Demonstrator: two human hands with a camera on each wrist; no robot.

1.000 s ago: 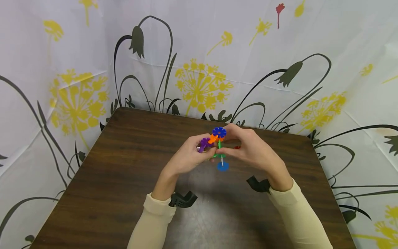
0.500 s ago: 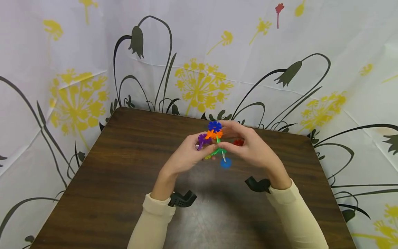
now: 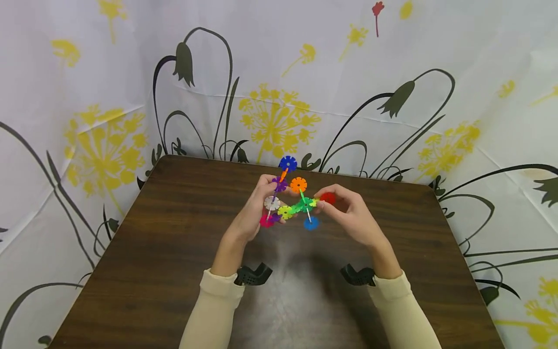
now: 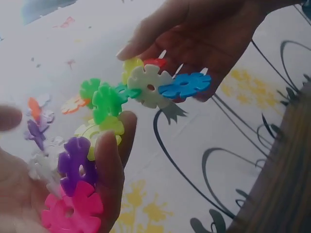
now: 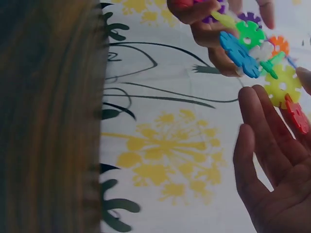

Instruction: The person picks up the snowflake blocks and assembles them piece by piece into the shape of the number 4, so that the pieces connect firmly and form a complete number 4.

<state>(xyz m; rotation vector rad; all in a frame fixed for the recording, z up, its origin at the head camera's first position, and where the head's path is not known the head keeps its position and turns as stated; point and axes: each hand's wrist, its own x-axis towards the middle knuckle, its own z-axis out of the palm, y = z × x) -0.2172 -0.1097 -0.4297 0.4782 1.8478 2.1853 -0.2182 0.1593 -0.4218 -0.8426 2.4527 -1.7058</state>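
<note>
A linked build of colourful notched interlocking discs (image 3: 306, 204) hangs between both hands, above the table. My left hand (image 3: 252, 213) holds its left part, near the white disc (image 3: 272, 203) and the pink disc (image 4: 73, 208); in the left wrist view its fingers lie against the yellow-green and purple discs (image 4: 75, 165). My right hand (image 3: 357, 215) pinches a yellow disc (image 5: 283, 86) at the right end, with a red disc (image 3: 328, 198) beside it. A light blue disc (image 3: 311, 223) sticks out below. An orange disc (image 3: 298, 184) and a dark blue disc (image 3: 287, 164) stand up on top.
A dark wood-grain table (image 3: 174, 252) lies under the hands. Behind it hangs a white cloth (image 3: 340, 97) printed with flowers. Black wrist mounts (image 3: 254, 275) sit at both cuffs.
The build has been turned and spread out, so more discs show. My right hand has shifted slightly down, its fingers now at the right end. The head view has tilted a little.
</note>
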